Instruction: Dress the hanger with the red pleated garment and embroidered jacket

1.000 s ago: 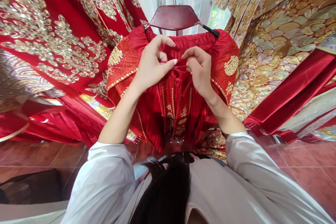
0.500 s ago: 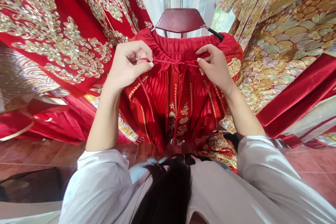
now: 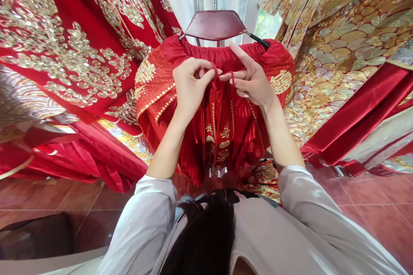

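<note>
A red pleated skirt (image 3: pixel 189 133) with gold embroidery hangs in front of me, its gathered waistband clipped at both sides to a dark red hanger (image 3: pixel 217 25). At the front of the waistband, my left hand (image 3: pixel 190 86) pinches a thin red drawstring (image 3: pixel 215 70) between thumb and fingertips. Close beside it, my right hand (image 3: pixel 251 77) is closed on the other part of the drawstring, which loops around its fingers; its index finger points up. The fingertips of both hands almost meet. Part of the cord is hidden behind the fingers.
Red garments with silvery beading (image 3: pixel 80 60) hang on the left. A gold-patterned garment (image 3: pixel 335 51) hangs on the right. Behind the hanger are a metal rail and white curtain. A dark bag (image 3: pixel 37 238) lies on the red tiled floor (image 3: pixel 361 193).
Both hands have come together at the middle of the waistband. The drawstring, stretched straight between them before, is now looped about the fingers. The view has shifted slightly.
</note>
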Demonstrator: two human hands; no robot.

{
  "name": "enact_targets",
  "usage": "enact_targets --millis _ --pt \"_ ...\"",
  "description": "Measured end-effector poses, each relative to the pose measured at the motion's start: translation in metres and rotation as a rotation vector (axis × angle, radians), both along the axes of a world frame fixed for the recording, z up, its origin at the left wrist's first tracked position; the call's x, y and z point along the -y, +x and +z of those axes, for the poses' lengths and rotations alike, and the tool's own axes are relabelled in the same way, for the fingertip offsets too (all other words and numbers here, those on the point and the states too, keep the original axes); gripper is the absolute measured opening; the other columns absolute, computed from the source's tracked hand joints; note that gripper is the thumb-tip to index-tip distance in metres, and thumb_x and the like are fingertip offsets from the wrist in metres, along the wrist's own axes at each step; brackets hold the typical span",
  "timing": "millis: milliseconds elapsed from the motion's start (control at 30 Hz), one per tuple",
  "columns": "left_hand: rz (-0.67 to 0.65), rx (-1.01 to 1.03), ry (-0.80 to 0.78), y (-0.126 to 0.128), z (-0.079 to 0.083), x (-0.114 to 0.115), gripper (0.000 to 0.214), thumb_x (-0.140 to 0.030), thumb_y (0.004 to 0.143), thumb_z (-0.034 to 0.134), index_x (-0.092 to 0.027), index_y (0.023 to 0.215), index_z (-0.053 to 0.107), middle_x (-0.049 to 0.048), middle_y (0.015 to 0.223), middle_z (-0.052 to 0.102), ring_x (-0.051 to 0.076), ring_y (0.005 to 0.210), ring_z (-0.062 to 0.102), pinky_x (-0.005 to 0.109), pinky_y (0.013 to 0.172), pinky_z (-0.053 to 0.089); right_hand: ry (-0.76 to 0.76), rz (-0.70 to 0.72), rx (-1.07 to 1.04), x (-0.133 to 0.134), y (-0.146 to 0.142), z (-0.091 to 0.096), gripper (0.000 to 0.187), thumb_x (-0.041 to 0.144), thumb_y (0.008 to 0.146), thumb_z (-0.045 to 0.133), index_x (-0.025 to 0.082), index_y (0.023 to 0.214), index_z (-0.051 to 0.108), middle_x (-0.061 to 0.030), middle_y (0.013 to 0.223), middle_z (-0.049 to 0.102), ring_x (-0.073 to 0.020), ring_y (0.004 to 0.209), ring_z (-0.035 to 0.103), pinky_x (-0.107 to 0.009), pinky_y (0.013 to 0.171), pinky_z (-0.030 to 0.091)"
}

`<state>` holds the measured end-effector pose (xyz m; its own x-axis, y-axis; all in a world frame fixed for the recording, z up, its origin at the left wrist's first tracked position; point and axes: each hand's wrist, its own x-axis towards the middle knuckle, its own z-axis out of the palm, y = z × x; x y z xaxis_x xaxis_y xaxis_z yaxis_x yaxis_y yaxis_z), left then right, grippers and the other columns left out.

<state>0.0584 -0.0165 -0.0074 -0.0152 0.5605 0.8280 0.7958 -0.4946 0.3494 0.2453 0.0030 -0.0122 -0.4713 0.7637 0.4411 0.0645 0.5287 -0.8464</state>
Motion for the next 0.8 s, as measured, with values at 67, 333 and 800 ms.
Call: enact_targets --millis 67,333,800 --pt "-0.153 0.022 -0.068 0.003 -0.004 0.000 0.024 -0.036 0.093 0.052 -0.019 0.084 0.066 0.0031 0.072 0.059 0.014 0.067 0.053 0.029 0.065 0.045 0.057 -0.093 -0.052 0.006 -0.008 -0.006 0.074 0.043 0.078 0.065 0.026 0.143 0.033 -0.0027 0.096 0.070 -0.0069 0.051 0.046 -0.020 0.044 0.038" --pt "-0.229 0.068 -0.094 0.000 -0.010 0.007 0.026 -0.037 0.090 0.052 -0.018 0.077 0.065 0.0015 0.064 0.055 0.011 0.059 0.050 0.024 0.054 0.039 0.279 -0.406 0.076 0.029 -0.036 -0.010 0.057 0.036 0.091 0.050 0.025 0.145 0.035 -0.0054 0.111 0.066 -0.0174 0.101 0.064 -0.029 0.083 0.053" --pt "-0.199 -0.169 -0.194 0.008 -0.010 0.016 0.011 -0.015 0.087 0.048 -0.019 0.084 0.057 0.0047 0.082 0.059 0.017 0.080 0.057 0.030 0.072 0.046 0.390 -0.447 0.092 0.020 -0.036 -0.027 0.040 0.027 0.093 0.042 0.027 0.132 0.052 -0.0051 0.108 0.067 -0.0195 0.112 0.061 -0.034 0.093 0.052"
